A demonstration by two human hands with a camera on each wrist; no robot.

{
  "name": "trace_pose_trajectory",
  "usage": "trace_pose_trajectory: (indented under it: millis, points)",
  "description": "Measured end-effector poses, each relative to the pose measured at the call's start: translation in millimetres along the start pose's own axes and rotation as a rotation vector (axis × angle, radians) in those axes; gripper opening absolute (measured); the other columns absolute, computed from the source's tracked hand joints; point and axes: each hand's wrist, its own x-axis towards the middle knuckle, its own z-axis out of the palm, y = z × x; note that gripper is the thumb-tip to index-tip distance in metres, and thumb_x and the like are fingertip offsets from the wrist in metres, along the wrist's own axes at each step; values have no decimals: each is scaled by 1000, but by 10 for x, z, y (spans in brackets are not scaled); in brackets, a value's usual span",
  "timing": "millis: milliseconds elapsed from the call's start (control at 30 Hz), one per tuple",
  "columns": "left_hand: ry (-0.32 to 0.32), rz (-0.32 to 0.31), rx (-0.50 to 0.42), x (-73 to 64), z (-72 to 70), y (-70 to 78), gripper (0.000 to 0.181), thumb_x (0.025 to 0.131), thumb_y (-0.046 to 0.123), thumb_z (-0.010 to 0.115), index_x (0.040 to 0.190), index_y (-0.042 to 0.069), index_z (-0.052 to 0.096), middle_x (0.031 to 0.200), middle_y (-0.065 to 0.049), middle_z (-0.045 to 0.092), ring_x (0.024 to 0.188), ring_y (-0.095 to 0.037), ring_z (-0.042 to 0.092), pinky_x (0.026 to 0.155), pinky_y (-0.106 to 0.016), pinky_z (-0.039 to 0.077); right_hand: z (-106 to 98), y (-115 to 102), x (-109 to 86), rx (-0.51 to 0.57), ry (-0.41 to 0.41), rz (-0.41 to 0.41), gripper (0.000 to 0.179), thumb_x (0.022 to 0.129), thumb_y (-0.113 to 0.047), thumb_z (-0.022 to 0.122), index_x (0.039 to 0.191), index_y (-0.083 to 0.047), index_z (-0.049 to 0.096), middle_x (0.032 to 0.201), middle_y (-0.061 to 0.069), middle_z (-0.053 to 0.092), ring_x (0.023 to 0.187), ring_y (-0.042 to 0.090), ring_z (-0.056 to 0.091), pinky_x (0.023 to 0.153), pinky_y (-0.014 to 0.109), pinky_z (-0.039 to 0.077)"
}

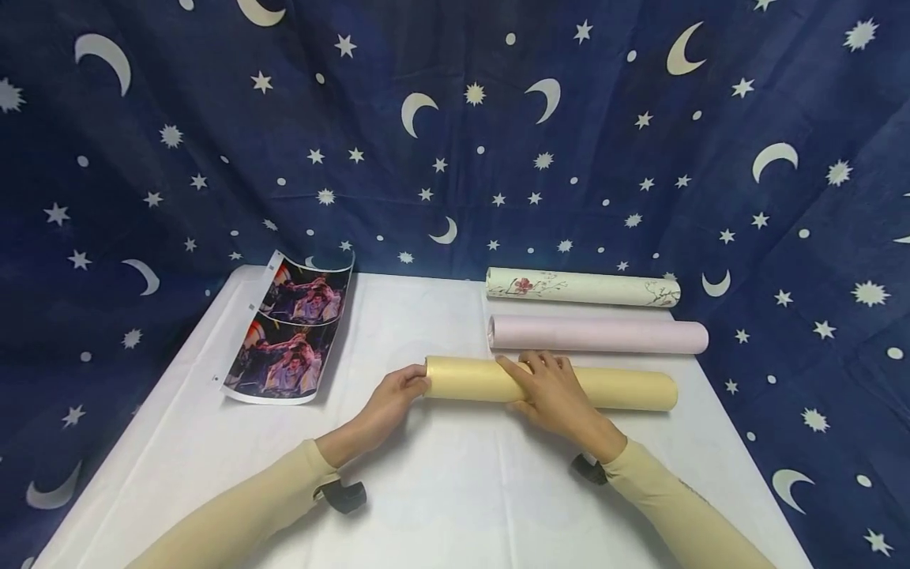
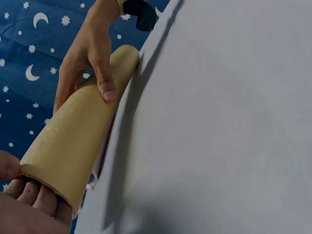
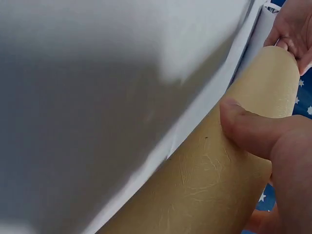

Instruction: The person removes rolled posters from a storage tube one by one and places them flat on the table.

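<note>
A roll of yellow wallpaper lies crosswise in front of me, its surface finely textured in the right wrist view. My left hand grips its left end, with fingers tucked inside the open end and the thumb on the outside, as the left wrist view shows. My right hand spans the roll near its middle, thumb on the near side and fingers over the far side. Behind it lie a pale pink roll and a white roll with red blossoms and branches.
At the left of the white-covered table lies a curled printed sheet with two similar pictures of people. A dark blue curtain with moons and stars hangs behind and at the sides.
</note>
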Motion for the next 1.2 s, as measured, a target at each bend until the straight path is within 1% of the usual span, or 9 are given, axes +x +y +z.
trace_pose_trajectory:
  millis: [100,300,367,500,600,700,800,933,1200]
  points:
    - [-23,3,13,10,-14,-29,33,99,17,51,125,-1,60,118,-14,68,112,-20,60,110,-45,39,42,-7,-6,-2,-9,9,80,75,-45,82,145,-30,46,117,8,58,107,33,56,86,53,44]
    - [-61,-63,-2,46,-24,-104,34,101,21,45,123,-1,61,118,-9,64,118,-21,53,117,-50,30,85,-32,5,16,-42,18,80,74,-45,83,144,-28,48,116,7,59,106,31,57,84,51,45]
    - [-66,-68,-5,62,-29,-136,33,102,20,44,120,-2,61,116,-11,63,118,-24,52,117,-51,29,94,-41,12,16,-50,25,80,74,-46,83,143,-27,49,115,6,59,106,30,56,83,50,45]
    - [-100,-80,-36,64,-37,-166,41,103,23,43,131,-3,55,130,-15,60,132,-33,46,120,-53,22,109,-73,35,25,-50,35,77,76,-53,78,143,-24,50,119,6,62,106,30,58,84,49,45]
    - [-141,-95,-53,61,-42,-171,47,103,27,42,139,-2,49,138,-14,56,140,-34,40,122,-55,16,125,-101,51,39,-53,38,77,79,-57,74,143,-21,51,122,7,64,107,32,61,86,50,46]
    - [-180,-101,-51,74,-52,-184,46,104,29,42,140,1,49,138,-12,56,141,-32,39,123,-54,14,147,-116,56,42,-64,40,77,81,-58,71,143,-19,50,122,8,65,106,33,62,86,50,46]
    - [-184,-96,-26,80,-73,-196,46,103,29,44,139,2,50,139,-12,56,143,-33,36,122,-56,12,167,-117,53,46,-75,45,76,81,-58,70,143,-19,50,122,7,65,106,32,62,86,50,46]
    - [-154,-87,6,75,-113,-200,41,102,28,48,132,2,57,132,-11,60,137,-32,42,122,-56,14,179,-125,47,57,-84,53,75,82,-57,70,144,-20,49,123,7,65,107,32,62,87,51,46]
    - [-130,-62,34,89,-154,-239,31,99,24,54,117,1,64,109,-5,66,109,-18,54,116,-53,27,175,-130,37,43,-75,61,74,81,-57,72,143,-22,50,122,5,65,107,31,62,89,50,45]
